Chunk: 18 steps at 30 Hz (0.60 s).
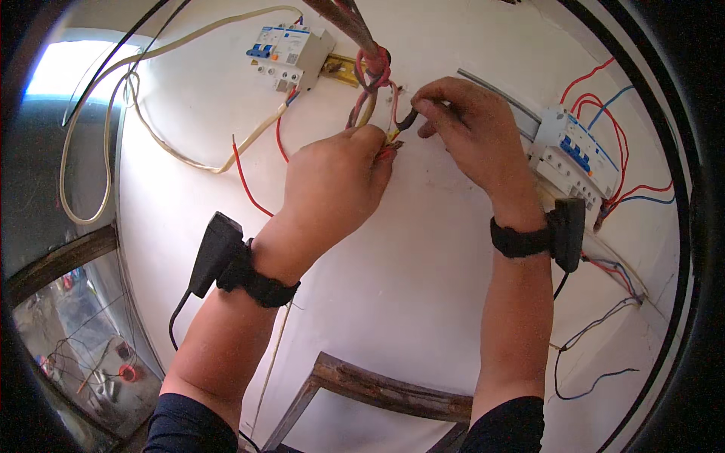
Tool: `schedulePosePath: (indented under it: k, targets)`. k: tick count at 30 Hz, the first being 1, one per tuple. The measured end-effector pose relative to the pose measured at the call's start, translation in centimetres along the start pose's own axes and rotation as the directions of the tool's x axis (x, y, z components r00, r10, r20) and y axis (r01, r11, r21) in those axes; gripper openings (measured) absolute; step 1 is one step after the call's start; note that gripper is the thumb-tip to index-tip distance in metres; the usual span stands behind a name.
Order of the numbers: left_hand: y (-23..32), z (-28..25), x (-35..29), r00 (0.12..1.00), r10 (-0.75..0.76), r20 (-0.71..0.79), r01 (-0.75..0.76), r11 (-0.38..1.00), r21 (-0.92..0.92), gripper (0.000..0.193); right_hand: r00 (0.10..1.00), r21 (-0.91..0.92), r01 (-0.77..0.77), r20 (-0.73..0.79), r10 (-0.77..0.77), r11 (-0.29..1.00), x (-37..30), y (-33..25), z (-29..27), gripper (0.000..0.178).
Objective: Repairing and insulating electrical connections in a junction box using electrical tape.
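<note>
My left hand [336, 177] is closed in a pinch on wires below a knotted bundle of red and brown wires [374, 72] on the white wall. A short yellow wire [392, 136] sticks out at its fingertips. A dark piece that looks like black insulating tape [408, 119] sits around the wire there. My right hand [476, 132], thumb and forefinger together, pinches the upper end of that piece. The fingers partly hide the wire ends.
A white circuit breaker [291, 57] with blue switches is mounted upper left, beside a yellow rail [341, 69]. Another breaker [578, 155] with red and blue wires sits right. A cream cable [106, 75] loops at left. A wooden frame [385, 389] stands below.
</note>
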<state>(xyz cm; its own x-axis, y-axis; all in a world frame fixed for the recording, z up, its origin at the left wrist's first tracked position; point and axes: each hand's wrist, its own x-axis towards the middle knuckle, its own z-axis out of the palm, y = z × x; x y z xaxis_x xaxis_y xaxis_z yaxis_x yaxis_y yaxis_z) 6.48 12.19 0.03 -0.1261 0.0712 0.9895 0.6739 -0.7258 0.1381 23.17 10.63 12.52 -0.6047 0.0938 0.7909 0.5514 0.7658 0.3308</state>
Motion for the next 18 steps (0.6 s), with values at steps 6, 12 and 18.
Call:
schedulePosePath:
  k: [6, 12, 18]
  targets:
    - [-0.1, -0.4, 0.2, 0.999, 0.021, 0.037, -0.02, 0.999, -0.046, 0.015, 0.927, 0.202, -0.368, 0.007, 0.374, 0.908, 0.4, -0.6, 0.7, 0.024]
    - [-0.2, -0.7, 0.1, 0.998, -0.023, 0.058, 0.027, 0.997, -0.077, 0.015, 0.893, 0.008, -0.45, 0.027, 0.45, 0.893, -0.4, -1.8, -0.2, 0.023]
    - [0.0, -0.8, 0.3, 0.999, 0.035, 0.013, -0.034, 0.998, -0.051, 0.016, 0.931, -0.036, -0.344, 0.114, 0.345, 0.938, -2.6, -2.3, -2.5, 0.021]
